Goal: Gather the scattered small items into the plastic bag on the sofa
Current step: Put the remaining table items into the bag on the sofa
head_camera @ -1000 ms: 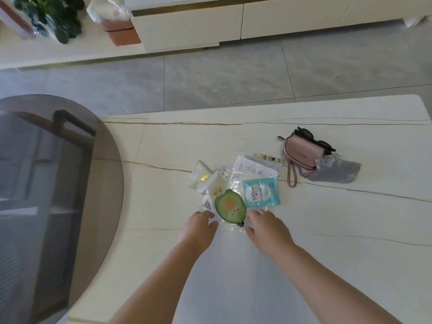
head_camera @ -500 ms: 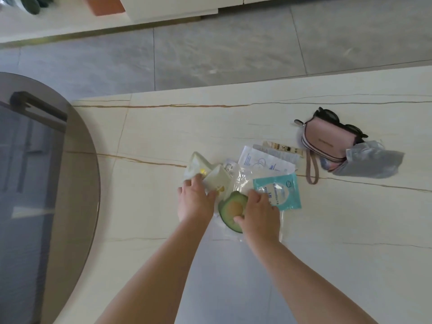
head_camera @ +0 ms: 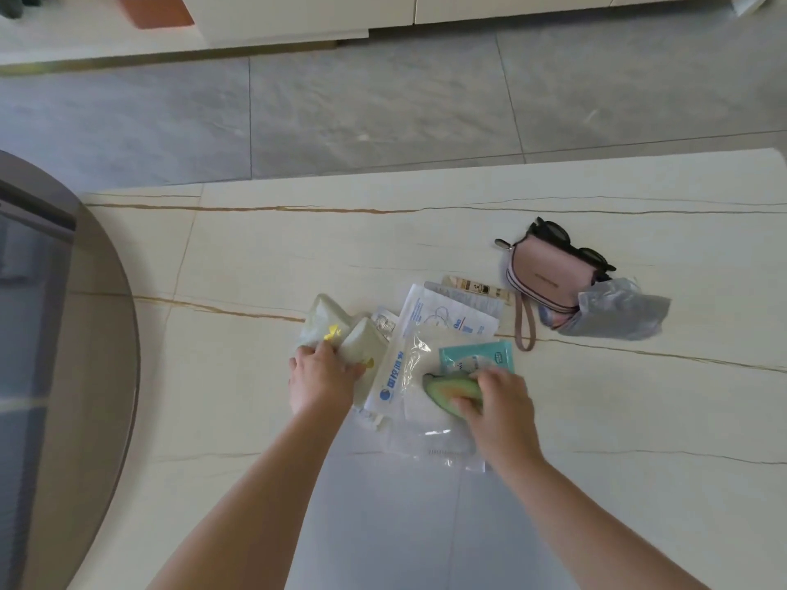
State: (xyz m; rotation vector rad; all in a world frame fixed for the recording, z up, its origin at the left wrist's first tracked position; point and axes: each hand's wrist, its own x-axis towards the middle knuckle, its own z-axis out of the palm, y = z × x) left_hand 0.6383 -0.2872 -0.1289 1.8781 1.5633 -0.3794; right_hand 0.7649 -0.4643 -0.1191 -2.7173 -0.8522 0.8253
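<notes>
Since a moment ago, your right hand (head_camera: 502, 408) has tilted the avocado-shaped item (head_camera: 453, 391) up off the clear plastic bag (head_camera: 430, 423), fingers curled over it, thumb beneath. Your left hand (head_camera: 321, 379) has closed round the soft white packets (head_camera: 340, 334) with yellow marks, gripping their near ends.

You lean over a pale, glossy stone surface (head_camera: 255, 257) veined with thin gold and dark lines. Beyond it lies grey tiled floor (head_camera: 340, 117), then cream cabinet fronts (head_camera: 511, 8). Left of your left hand curves a smoked-glass round top (head_camera: 64, 334).

Just past your right hand lies a flat teal sachet (head_camera: 477, 355); farther out, white printed packets (head_camera: 447, 317) overlap. Off to its right sits a pink pouch (head_camera: 549, 278) with a wrist strap, dark sunglasses (head_camera: 566, 244) behind it, crinkled grey film (head_camera: 617, 310) beside it.
</notes>
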